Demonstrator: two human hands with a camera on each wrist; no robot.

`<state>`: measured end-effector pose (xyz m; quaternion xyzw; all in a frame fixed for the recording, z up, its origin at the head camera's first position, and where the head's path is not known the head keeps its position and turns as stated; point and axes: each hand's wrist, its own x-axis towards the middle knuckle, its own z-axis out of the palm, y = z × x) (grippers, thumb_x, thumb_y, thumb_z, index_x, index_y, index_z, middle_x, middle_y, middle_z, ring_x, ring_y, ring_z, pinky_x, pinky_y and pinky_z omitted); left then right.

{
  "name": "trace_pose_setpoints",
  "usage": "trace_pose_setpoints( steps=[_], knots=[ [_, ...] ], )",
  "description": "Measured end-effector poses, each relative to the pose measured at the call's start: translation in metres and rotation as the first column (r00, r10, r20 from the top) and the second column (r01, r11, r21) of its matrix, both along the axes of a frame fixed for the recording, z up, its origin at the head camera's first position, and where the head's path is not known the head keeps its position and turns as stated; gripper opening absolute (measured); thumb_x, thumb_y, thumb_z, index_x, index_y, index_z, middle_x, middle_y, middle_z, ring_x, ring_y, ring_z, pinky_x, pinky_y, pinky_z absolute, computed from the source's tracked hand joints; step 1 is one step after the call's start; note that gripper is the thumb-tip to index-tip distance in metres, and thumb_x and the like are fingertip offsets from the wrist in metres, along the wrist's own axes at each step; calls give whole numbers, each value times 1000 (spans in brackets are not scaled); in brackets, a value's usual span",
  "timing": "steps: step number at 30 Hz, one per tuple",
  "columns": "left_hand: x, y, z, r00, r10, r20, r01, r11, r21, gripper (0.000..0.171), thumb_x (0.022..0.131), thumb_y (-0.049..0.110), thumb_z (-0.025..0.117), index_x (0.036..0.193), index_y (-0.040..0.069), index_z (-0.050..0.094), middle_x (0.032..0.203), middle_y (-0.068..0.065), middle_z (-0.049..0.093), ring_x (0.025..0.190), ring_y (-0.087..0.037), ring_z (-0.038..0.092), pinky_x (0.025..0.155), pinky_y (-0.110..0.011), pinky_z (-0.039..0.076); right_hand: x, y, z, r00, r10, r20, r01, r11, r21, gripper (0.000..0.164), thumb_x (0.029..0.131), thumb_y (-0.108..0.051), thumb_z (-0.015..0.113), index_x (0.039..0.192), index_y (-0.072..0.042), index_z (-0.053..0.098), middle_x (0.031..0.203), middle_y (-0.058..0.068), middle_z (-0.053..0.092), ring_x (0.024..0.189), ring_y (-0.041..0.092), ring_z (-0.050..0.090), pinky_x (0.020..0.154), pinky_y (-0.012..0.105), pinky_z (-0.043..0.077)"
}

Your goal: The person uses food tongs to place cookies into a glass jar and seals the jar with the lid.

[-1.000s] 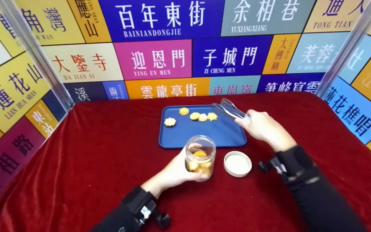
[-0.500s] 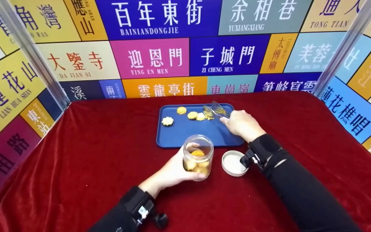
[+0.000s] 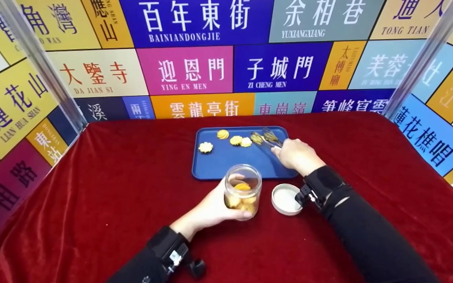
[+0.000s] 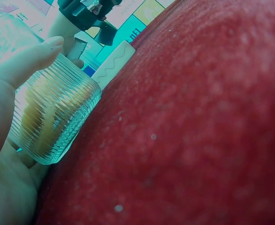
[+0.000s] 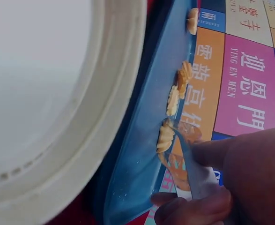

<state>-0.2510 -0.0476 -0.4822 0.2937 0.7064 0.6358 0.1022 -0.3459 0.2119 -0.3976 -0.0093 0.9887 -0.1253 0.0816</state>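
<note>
My left hand (image 3: 209, 210) grips a clear ribbed glass jar (image 3: 246, 202), upright on the red cloth, its mouth uncovered and butter cookies (image 3: 241, 188) inside. In the left wrist view the thumb and fingers wrap the jar (image 4: 57, 108). With my right hand (image 3: 299, 156) I hold clear food tongs (image 5: 189, 154) over the right part of a blue tray (image 3: 226, 165). Their tips are on either side of a swirled cookie (image 5: 165, 137) at the tray. Left of it lie two touching cookies (image 3: 236, 140), a round swirl cookie (image 3: 222, 134) and a pale flower-shaped cookie (image 3: 205, 147).
A cream jar lid (image 3: 286, 199) lies between the jar and my right wrist, inside facing up. Red velvet cloth (image 3: 132, 169) covers the table. Panels with street names (image 3: 187, 70) stand behind it, with clear uprights (image 3: 53, 74) at the corners.
My right hand has come left and slightly down with the tongs, from above the tray's right edge to the rightmost cookie. The left hand and the jar have stayed put.
</note>
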Motion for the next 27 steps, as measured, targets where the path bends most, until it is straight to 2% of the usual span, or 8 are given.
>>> trace_pose_setpoints(
  steps=[6, 15, 21, 27],
  knots=[
    [0, 0, -1, 1000, 2, 3, -2, 1000, -7, 87, 77, 12, 95, 148, 8, 44, 142, -12, 60, 125, -19, 62, 112, -31, 45, 0, 8, 2, 999, 21, 25, -22, 999, 23, 65, 109, -45, 54, 142, 11, 54, 133, 33, 60, 117, 46, 61, 107, 60, 50],
    [-1, 0, 2, 1000, 6, 5, -6, 1000, -10, 88, 77, 12, 96, 148, 10, 44, 142, -10, 61, 127, -18, 61, 113, -33, 45, 12, 23, 6, 997, 73, 26, -74, 997, 26, 62, 109, -46, 54, 134, 11, 57, 123, 31, 63, 106, 42, 61, 98, 57, 52],
    [0, -1, 1, 1000, -5, 14, 5, 1000, 1, 90, 77, 12, 96, 149, 6, 42, 143, -15, 59, 127, -20, 61, 112, -32, 46, 26, 36, 8, 994, 109, 17, -109, 994, 6, 54, 108, -44, 58, 124, 8, 61, 107, 25, 64, 95, 38, 62, 84, 51, 51],
    [-1, 0, 1, 1000, -2, 1, 2, 1000, -6, 88, 77, 12, 96, 148, 9, 44, 141, -10, 61, 127, -21, 61, 113, -34, 46, 43, 51, 3, 992, 124, -18, -125, 991, -42, 44, 107, -42, 61, 110, 2, 61, 89, 17, 60, 83, 33, 61, 75, 46, 48]
  ],
)
